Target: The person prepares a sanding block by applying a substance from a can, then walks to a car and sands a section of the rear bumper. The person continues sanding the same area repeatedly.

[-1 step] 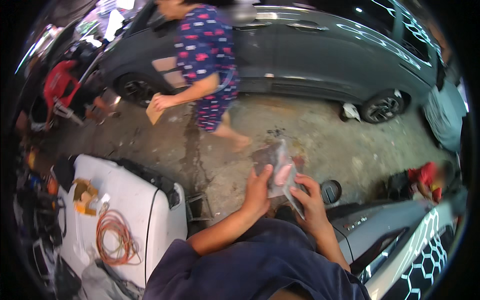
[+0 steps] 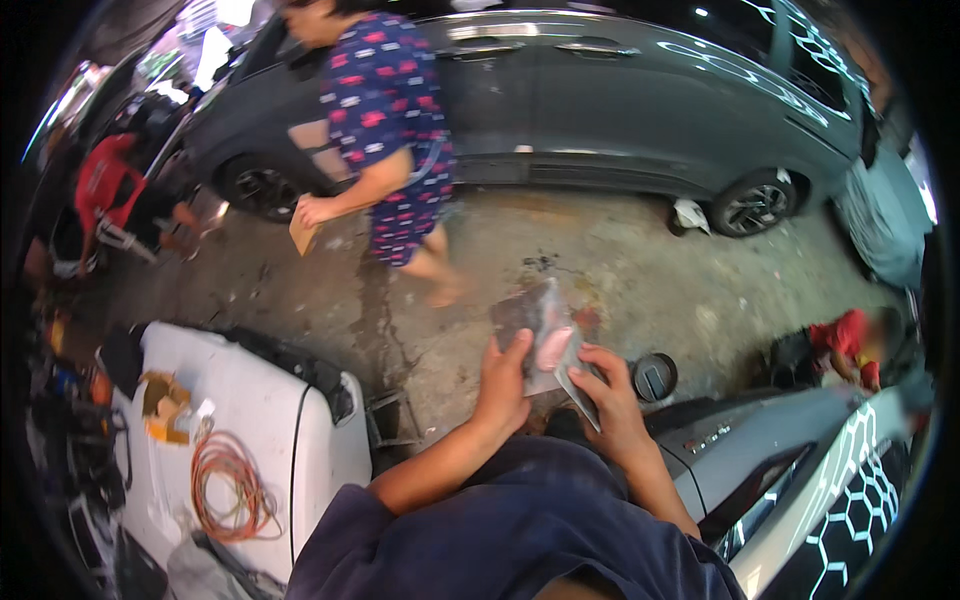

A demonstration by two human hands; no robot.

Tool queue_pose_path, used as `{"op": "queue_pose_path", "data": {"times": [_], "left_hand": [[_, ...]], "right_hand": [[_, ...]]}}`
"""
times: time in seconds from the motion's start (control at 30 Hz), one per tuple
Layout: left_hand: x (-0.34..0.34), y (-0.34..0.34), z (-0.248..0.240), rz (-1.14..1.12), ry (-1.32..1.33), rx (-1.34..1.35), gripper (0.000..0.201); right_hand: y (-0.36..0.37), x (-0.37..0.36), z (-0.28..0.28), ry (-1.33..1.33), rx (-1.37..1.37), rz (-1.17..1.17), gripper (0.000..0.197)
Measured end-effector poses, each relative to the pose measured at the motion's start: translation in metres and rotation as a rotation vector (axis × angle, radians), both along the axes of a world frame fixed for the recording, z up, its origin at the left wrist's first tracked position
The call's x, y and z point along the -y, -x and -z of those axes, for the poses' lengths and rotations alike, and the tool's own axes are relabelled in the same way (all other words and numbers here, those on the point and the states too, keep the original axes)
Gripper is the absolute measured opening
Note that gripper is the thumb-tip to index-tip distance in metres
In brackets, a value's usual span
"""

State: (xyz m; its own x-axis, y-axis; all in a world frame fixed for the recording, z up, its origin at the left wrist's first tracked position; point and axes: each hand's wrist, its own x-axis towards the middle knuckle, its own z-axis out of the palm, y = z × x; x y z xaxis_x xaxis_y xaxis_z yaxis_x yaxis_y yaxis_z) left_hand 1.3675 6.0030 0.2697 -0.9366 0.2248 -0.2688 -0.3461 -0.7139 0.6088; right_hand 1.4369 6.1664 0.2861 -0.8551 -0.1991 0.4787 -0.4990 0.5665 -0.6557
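In front of my body, both hands hold a clear plastic bag with a pinkish object inside; its exact kind is not clear. My left hand grips the bag's left side, thumb laid on top. At its right side my right hand is closed on the edge, where a flat greyish strip slants down between the fingers. I cannot tell whether that strip is part of the bag. The bag is above the concrete floor.
A dark grey car spans the far side. A person walks there carrying a brown flat piece. At left is a white car panel with a coiled orange hose and a torn carton. A silver car stands right; a round black container sits nearby.
The whole view has shifted slightly, so most things appear a little further left. The walking person has moved a bit to the left. Both my hands keep their hold on the bag.
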Motion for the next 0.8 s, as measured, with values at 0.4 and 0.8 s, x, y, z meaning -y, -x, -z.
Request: {"op": "queue_pose_path", "data": {"times": [0.4, 0.8], "left_hand": [[0.013, 0.026, -0.033, 0.213, 0.695, -0.434, 0.032], [-0.001, 0.051, -0.019, 0.113, 0.931, -0.557, 0.033]], "right_hand": [[0.057, -0.056, -0.062, -0.525, -0.068, 0.253, 0.059], [0.027, -0.011, -0.017, -0.466, -0.012, -0.077, 0.048]]}}
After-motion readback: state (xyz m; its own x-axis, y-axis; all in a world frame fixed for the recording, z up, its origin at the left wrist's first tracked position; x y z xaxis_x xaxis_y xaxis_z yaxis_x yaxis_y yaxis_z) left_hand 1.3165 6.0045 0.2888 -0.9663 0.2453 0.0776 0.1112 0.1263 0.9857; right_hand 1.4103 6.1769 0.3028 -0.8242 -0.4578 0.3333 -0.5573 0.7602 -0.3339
